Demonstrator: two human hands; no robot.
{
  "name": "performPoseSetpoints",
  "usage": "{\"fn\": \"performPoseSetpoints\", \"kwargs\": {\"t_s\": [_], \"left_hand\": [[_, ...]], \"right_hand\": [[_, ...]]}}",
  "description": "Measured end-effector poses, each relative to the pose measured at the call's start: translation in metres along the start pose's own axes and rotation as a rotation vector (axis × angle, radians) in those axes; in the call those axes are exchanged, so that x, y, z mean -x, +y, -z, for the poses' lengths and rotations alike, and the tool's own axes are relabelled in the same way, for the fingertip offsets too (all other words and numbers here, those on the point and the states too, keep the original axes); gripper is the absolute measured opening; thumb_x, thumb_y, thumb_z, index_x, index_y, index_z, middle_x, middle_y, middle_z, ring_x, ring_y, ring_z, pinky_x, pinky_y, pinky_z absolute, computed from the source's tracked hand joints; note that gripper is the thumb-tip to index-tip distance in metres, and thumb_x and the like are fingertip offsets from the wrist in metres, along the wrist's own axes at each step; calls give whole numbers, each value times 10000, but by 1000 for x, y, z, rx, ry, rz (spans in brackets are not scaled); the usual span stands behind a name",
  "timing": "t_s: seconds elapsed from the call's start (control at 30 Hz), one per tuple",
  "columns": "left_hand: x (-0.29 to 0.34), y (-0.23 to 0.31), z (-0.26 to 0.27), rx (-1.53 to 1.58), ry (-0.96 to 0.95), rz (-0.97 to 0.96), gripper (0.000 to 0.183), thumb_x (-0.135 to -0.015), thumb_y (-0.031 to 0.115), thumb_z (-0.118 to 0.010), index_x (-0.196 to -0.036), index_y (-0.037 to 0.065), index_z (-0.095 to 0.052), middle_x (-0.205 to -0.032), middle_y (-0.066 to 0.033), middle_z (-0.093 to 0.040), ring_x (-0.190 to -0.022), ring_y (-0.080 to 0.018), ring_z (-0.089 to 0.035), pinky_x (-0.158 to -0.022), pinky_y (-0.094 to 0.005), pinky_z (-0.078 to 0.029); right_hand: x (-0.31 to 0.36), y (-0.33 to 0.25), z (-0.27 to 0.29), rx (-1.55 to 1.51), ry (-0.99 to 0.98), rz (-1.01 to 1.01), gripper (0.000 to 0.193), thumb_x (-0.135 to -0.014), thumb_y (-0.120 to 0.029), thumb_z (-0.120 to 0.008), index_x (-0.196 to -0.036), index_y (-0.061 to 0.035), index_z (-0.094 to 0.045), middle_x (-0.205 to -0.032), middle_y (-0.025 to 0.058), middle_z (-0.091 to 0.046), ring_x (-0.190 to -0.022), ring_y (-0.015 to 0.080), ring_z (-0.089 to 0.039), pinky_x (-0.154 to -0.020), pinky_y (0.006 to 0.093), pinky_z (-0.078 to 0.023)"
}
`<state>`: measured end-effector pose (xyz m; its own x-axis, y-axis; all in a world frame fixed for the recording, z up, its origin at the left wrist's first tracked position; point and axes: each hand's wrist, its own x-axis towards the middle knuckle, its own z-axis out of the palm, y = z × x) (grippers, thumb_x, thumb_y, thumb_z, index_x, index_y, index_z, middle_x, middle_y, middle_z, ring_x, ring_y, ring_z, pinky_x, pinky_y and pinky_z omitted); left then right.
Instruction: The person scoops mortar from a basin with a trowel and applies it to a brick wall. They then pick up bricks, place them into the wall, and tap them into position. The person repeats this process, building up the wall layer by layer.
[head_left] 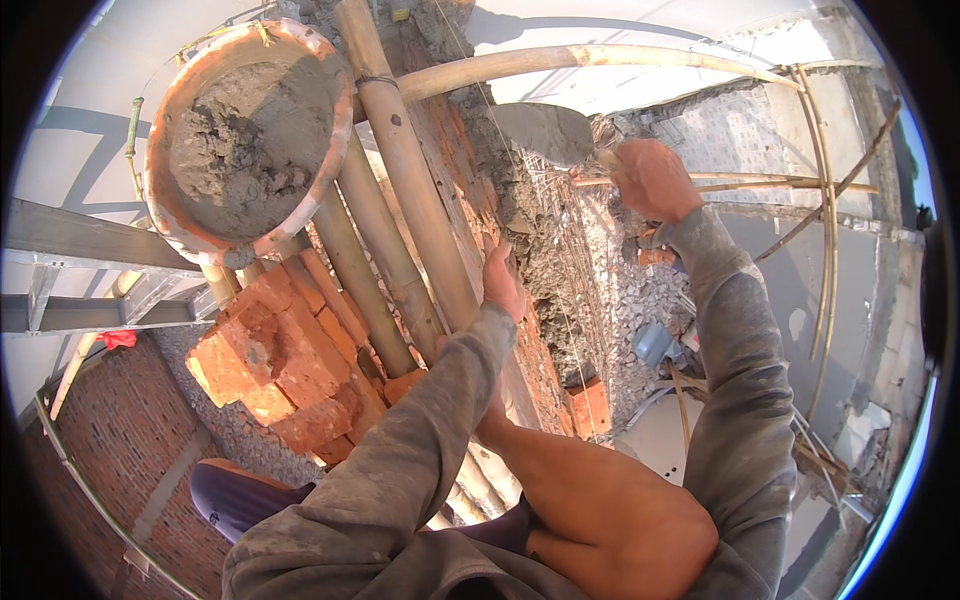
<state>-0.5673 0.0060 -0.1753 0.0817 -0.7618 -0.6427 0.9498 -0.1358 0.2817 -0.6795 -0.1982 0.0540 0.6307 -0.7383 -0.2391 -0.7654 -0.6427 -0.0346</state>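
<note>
My right hand (652,180) grips the handle of a trowel (548,132). The trowel's grey, mortar-smeared blade reaches left over the far part of the brick wall (535,355). Wet mortar (548,240) lies in a rough strip along the wall top, below the blade. My left hand (504,284) rests on the wall's left edge, thumb and fingers stretched out and nothing seen in it. A thin string runs lengthwise over the mortar. At the near end of the strip sits an orange brick (590,407).
To the left stands a round tub (152,190) of grey mortar. Stacked orange bricks (300,360) lie beside bamboo poles (415,190), which run along the wall's left side. A bamboo pole (590,57) crosses at the far side. A metal ladder-like frame (90,245) is at far left.
</note>
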Motion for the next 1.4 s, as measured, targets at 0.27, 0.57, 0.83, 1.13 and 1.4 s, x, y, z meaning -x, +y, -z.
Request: {"fn": "performPoseSetpoints", "kwargs": {"t_s": [0.27, 0.57, 0.83, 1.13, 1.4], "left_hand": [[10, -20, 23, 33, -42, 38, 990, -958, 228, -598, -1732, 46, -9, -1772, -82, -223, -1609, -233, -241, -1308, -354, -116], [32, -36, 38, -53, 207, 219, 938, -960, 257, -596, -1738, 66, -109, -1756, -39, -287, -1587, -221, -292, -1310, -377, -126], [37, 33, 22, -362, 248, 228, 838, -968, 235, -621, -1724, 129, -275, -1566, -8, -528, -1299, -169, -530, -985, -396, -412], [178, 105, -58, -696, 69, 57, 679, -1004, 63, -519, -1641, -82, -334, -1544, -264, -524, -1383, -281, -547, -1178, -376, -417], [265, 253, -111, -1045, -133, -834, 646, -1008, 96, -458, -1595, -150, -346, -1499, -314, -542, -1328, -328, -609, -1116, -473, -508]], "right_hand": [[72, -25, -26, -137, -340, 61, 121, -785, -94, -712, -749, 8, -656, -721, 209, -647, -685, 438, -671, -666, 534, -523], [123, -1, -17, -122, -377, 24, 259, -880, -219, -719, -746, 0, -682, -677, 162, -645, -621, 336, -654, -605, 483, -505], [213, 60, -69, -886, -333, -501, 627, -1065, -472, -556, -647, -7, -606, -555, 87, -543, -493, 192, -495, -532, 401, -458], [110, 50, -146, -1046, -564, -416, 489, -1109, -395, -578, -889, 15, -729, -652, 79, -656, -456, 167, -574, -395, 354, -453], [50, 11, -3, -912, 30, -431, 330, -1089, -326, -630, -1014, -14, -710, -703, 18, -634, -512, 101, -557, -466, 293, -446]]}}
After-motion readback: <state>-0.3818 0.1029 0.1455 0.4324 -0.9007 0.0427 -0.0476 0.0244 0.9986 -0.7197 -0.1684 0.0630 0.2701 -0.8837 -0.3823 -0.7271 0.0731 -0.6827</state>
